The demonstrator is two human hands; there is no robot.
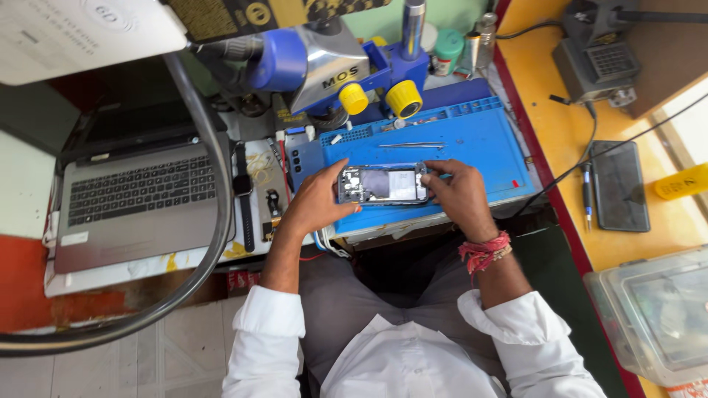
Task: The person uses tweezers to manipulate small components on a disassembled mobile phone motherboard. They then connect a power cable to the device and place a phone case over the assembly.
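An opened phone with its inner parts showing lies lengthwise on a blue work mat. My left hand grips its left end, and my right hand grips its right end. A red thread band circles my right wrist. Metal tweezers lie on the mat just beyond the phone. A blue and silver microscope with yellow knobs stands over the far edge of the mat.
A grey laptop sits at the left, with a wristwatch beside it. On the orange bench at the right lie a dark phone, a pen, cables and a clear plastic box.
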